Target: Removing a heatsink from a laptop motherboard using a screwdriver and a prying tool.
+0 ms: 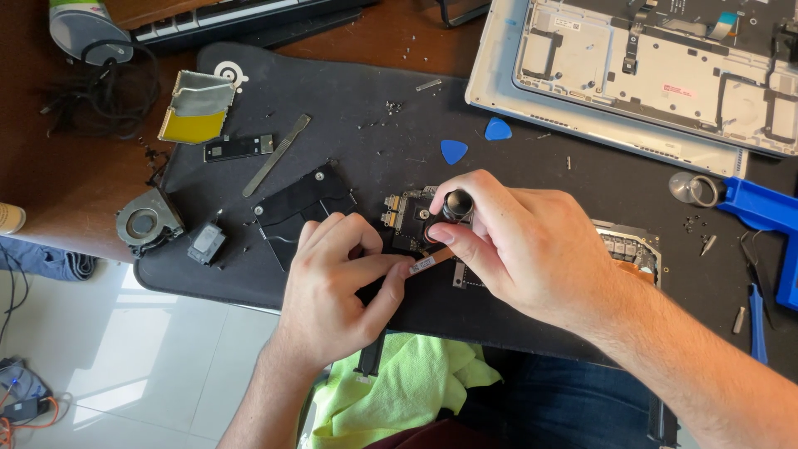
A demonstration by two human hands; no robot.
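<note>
red label [677, 90], white label [669, 147], opened laptop case [499, 83]

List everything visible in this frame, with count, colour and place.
screwdriver: 1, black handle, in right hand over the board
circuit board: 1, dark, mat centre
flex strip: 1, orange, pinched by left fingers
opening picks: 2, blue, upper mat
laptop case: 1, silver, top right
fan: 1, grey, mat's left edge
metal spudger: 1, silver, upper left of mat
work mat: 1, black, on desk
cloth: 1, yellow-green, lap
left hand: 1
right hand: 1
</note>
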